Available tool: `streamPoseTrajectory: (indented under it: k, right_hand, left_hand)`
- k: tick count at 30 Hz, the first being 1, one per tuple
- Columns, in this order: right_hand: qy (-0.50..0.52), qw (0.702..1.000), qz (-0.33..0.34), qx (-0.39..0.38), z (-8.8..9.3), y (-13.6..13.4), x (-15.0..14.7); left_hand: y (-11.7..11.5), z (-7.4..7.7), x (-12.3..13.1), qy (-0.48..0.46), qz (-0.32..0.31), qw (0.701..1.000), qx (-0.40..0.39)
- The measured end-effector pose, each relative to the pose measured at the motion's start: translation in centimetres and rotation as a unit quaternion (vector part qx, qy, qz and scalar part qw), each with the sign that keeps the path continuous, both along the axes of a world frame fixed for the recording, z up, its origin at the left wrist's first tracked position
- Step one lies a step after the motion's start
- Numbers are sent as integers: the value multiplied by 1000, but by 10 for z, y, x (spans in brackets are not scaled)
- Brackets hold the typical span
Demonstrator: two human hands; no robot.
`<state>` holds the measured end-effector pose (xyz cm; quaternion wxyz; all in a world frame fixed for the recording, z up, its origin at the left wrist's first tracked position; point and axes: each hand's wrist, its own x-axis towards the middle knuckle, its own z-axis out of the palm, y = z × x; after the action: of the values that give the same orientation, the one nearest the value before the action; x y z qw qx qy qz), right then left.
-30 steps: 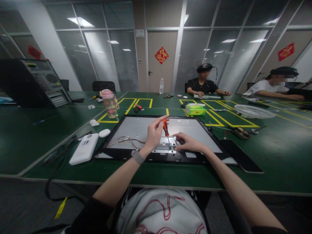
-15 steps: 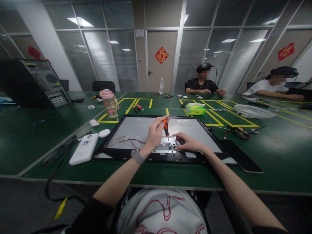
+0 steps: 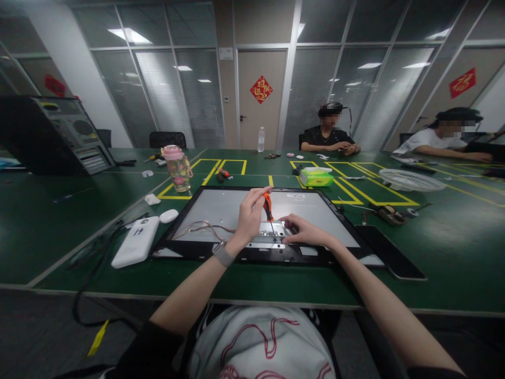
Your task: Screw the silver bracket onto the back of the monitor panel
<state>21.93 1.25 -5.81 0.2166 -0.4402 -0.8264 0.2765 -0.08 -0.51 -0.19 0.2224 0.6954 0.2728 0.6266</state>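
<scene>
A flat display panel (image 3: 213,210) with a black frame lies back side up on the table in front of me. My left hand (image 3: 249,213) is closed on an orange and black screwdriver (image 3: 268,206), which leans slightly, its tip down at a metal bracket (image 3: 268,239) near the panel's lower edge. The palm side hides part of the handle. My right hand (image 3: 302,230) grips the bracket's right end, thumb and fingers curved around it; the contact is partly hidden. Thin wires (image 3: 207,225) run left from the bracket across the panel.
Left of the panel lie a white power bank (image 3: 136,242) and a white case (image 3: 169,216); a pink-lidded bottle (image 3: 179,168) stands behind. A black phone (image 3: 390,252) lies at right. Farther back are a tissue pack (image 3: 316,177), a white fan grille (image 3: 412,180) and two people.
The screwdriver's handle has turned and tilted a little within my left hand. My right hand stays in place. The person across the table has brought their hands together.
</scene>
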Motion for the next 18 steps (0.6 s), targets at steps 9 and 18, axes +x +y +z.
streamPoseTrajectory:
  k: [9,18]
  right_hand:
    - [-4,1000,1,4,1,-1,-1]
    - [2,1000,3,7,-4,3,1]
  left_hand:
    - [-6,3,0,38,77,992,96]
    - [-5,1,1,34,37,997,63]
